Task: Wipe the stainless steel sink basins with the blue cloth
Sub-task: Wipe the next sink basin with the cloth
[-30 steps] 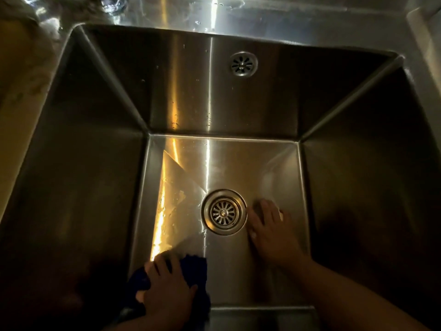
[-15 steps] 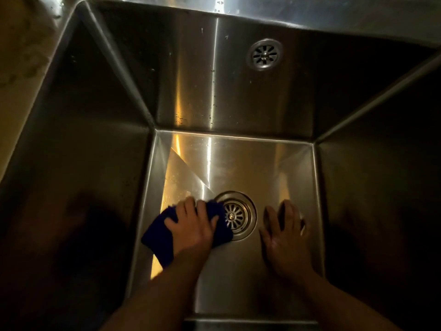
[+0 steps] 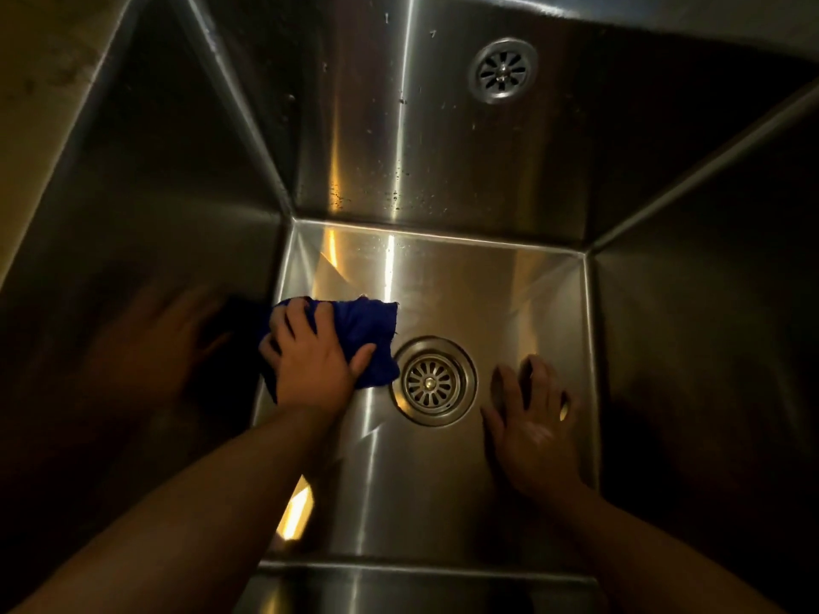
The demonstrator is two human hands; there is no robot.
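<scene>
Down at the bottom of a deep stainless steel sink basin (image 3: 443, 281), seen from the head camera looking straight in, a round drain strainer (image 3: 432, 381) sits near the middle of the floor. Just left of that drain, the left hand (image 3: 310, 361) lies palm-down on a blue cloth (image 3: 359, 334), fingers spread over the fabric and thumb stretched toward the drain, pressing the cloth flat against the floor rather than closing around it. The cloth is bunched, its right edge almost touching the drain's rim and its left end reaching the basin's left wall, where a dim reflection of the hand shows in the steel. Right of the drain, the right hand (image 3: 534, 429) rests open and flat on the bare floor, fingers spread, holding nothing, close to the right wall. Both bare forearms come in from the lower edge of the frame. Above the drain, high on the back wall, is a smaller round overflow grate (image 3: 503, 70). Water droplets speckle that back wall, and bright streaks of light run down it onto the floor.
</scene>
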